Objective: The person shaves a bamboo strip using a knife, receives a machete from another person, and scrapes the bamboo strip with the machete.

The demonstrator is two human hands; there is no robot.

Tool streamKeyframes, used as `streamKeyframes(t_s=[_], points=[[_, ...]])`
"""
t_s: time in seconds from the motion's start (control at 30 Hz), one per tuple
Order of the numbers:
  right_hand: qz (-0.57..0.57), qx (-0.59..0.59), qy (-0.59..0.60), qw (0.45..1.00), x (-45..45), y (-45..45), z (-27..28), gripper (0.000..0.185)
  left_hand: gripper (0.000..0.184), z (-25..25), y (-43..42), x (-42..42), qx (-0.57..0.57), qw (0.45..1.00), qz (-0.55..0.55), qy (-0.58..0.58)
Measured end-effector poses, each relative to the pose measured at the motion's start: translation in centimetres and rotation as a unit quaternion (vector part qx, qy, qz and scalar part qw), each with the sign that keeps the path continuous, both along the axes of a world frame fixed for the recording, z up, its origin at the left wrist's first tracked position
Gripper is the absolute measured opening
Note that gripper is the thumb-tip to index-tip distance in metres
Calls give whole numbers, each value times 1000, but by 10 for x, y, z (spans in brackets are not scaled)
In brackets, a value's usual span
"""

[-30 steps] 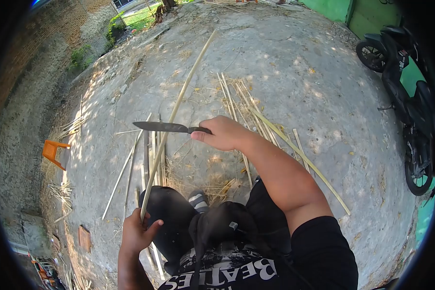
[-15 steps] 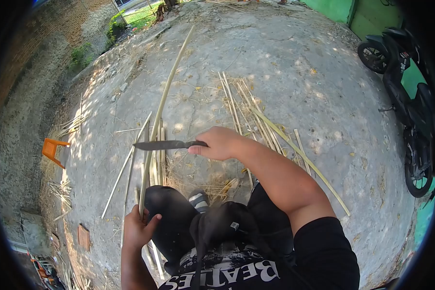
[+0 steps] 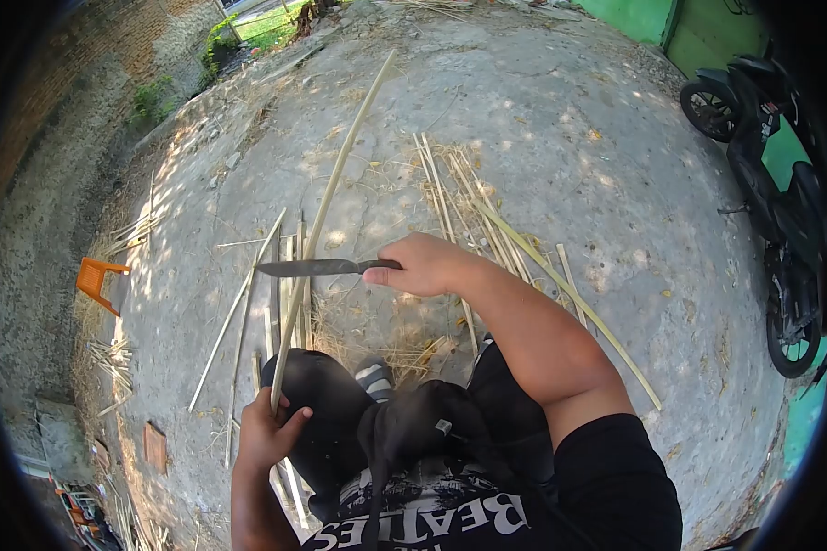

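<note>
A long pale bamboo strip [image 3: 340, 165] rises at a slant from my left hand [image 3: 268, 430], whose fingers are wrapped round its lower end beside my knee. My right hand [image 3: 423, 264] grips the handle of a dark-bladed knife [image 3: 312, 267]. The blade points left and lies level across the strip, overlapping it about midway up; whether the edge bites into it I cannot tell. Behind the strip, several bamboo strips [image 3: 246, 308] lie on the ground to the left of my legs.
More bamboo strips [image 3: 492, 216] lie ahead to the right, with a longer greenish one [image 3: 579, 298] among them. Fibrous shavings [image 3: 409, 354] are scattered near my foot. An orange plastic stool [image 3: 96, 280] and a brick [image 3: 156, 447] are at left. A black motorbike [image 3: 764, 184] stands at right.
The upper end of the bamboo strip has swung to the right. The knife has shifted slightly right and up with my right hand. My left hand keeps hold of the lower end.
</note>
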State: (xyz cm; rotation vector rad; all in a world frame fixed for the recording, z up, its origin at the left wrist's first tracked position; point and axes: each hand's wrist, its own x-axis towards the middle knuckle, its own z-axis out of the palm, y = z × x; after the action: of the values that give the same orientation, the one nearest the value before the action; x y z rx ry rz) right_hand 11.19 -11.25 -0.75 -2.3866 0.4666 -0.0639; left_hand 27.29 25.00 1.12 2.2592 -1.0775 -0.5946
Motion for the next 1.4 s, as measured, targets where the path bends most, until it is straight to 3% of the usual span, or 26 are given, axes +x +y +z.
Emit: streamKeyframes(t_s=[0.1,0.2,0.3,0.4,0.53,0.63,0.73,0.77,0.87,0.97,1.07,1.3,1.4], points=[[-68,46,20,996,-9,-26,1,64,40,0,2,1,7,1000,5,-5],[18,-23,-49,998,1,5,-7,65,40,0,-7,-5,16,1000,-14,0],[26,-24,-44,998,1,6,-2,65,41,-1,-1,-5,12,1000,-18,9],[-132,81,36,987,-10,-37,1,64,40,-8,8,2,-6,999,5,39],[22,-26,-57,998,4,6,-10,68,40,4,0,-7,21,1000,2,5],[63,-56,-36,996,3,13,-2,69,41,8,1,-2,27,999,-35,-6],[-129,85,-11,988,-9,-45,-9,67,40,19,11,1,54,998,-22,11],[-129,73,11,989,-10,-50,-11,66,40,19,15,1,60,998,-21,10],[41,-77,19,996,-4,8,11,67,39,22,14,3,67,997,-28,-3],[8,-24,5,1000,-6,0,12,67,38,30,22,1,78,997,-21,-9],[-188,86,-31,978,-20,-56,-4,68,35,36,29,5,85,996,-2,-1],[66,-66,-17,995,5,20,10,65,36,36,21,1,69,997,-31,13],[-135,45,-14,990,-9,-42,-5,66,36,37,29,7,85,996,-21,28]])
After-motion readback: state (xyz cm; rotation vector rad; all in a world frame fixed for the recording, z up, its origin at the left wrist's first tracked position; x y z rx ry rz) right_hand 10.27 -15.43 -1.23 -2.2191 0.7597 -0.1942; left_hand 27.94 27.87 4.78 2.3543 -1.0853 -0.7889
